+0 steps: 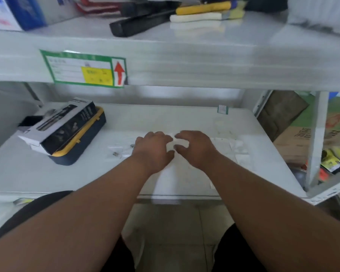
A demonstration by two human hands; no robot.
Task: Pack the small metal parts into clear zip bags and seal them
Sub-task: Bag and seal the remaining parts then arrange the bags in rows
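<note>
Both my hands meet over the middle of the white table (47, 173). My left hand (152, 149) and my right hand (194, 148) each pinch an edge of a small clear zip bag (178, 143) that lies between their fingertips. What the bag contains is hidden by blur and by my fingers. To the left of my left hand lie clear zip bags with small metal parts (116, 153) in them. Flat empty clear bags (236, 148) lie to the right of my right hand.
A dark blue case with a yellow rim (82, 143) sits at the left, with an open black-and-white carton (55, 124) on top. A white shelf (185, 61) with a green-framed label (82, 68) hangs overhead. Cardboard boxes (302, 142) stand at the right.
</note>
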